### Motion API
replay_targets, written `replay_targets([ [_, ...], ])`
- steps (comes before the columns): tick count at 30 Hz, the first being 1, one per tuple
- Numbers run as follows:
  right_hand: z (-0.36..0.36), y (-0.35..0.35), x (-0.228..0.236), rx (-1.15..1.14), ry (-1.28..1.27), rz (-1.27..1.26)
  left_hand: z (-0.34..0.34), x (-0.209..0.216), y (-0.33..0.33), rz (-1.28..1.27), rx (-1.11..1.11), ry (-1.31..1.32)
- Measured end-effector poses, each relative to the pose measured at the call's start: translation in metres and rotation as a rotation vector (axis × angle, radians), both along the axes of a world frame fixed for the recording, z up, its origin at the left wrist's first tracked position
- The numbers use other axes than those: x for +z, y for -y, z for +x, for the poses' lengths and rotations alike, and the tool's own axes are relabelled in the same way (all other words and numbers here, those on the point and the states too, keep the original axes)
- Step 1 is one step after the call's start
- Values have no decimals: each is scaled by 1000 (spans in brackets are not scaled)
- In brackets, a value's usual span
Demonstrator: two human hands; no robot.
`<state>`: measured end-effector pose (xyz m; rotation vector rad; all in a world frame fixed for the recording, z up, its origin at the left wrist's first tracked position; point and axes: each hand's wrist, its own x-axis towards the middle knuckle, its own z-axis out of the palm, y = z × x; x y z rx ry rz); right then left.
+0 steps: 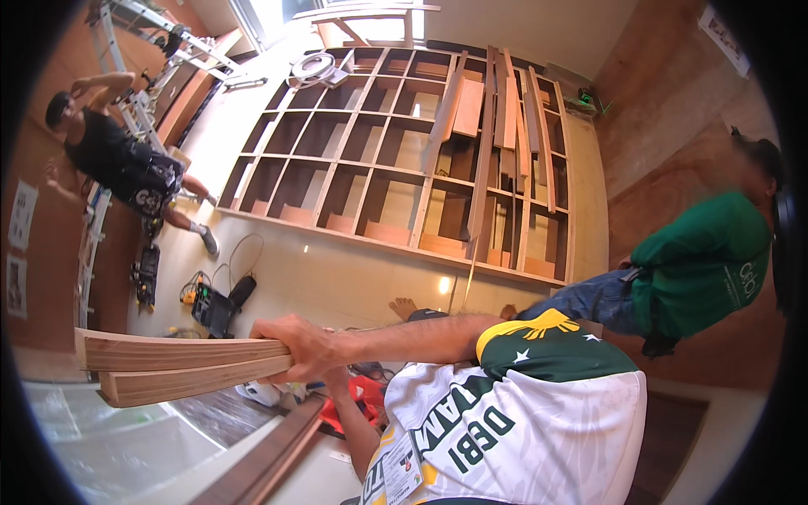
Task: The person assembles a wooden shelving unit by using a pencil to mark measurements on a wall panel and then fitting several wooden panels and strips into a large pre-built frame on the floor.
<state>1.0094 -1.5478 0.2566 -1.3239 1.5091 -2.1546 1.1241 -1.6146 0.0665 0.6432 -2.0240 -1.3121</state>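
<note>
Two pale lengths of squared lumber (pixel 189 354) lie one against the other and stretch out to the left. My right hand (pixel 299 343) is wrapped round their near end, its forearm crossing the middle of the view. From below comes my left arm, and my left hand (pixel 335 379) is close under the right one by the same end. Its fingers are hidden, so what it grips cannot be made out. Beyond the lumber, a black tool case (pixel 220 311) stands on the floor. Something red (pixel 360 406) lies below my hands, partly covered by my left arm.
A large wooden grid frame (pixel 337 160) lies ahead, with loose boards (pixel 510 109) across its right part. A person in green (pixel 703 257) stands right; another in black (pixel 118 151) is at far left near a ladder (pixel 105 38). Dark planks (pixel 273 454) lie lower left.
</note>
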Motion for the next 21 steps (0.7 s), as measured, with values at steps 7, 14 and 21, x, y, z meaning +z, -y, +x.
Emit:
replay_targets([
  [7,-131,75,-2,-140,-99,-64,-152,8,98,-61,-166,-44],
  [14,-222,142,-84,-516,-100,234,-270,-11,182,-79,-439,-167],
  [21,-278,174,-93,-853,121,212,-373,-28,222,-51,-698,-276],
])
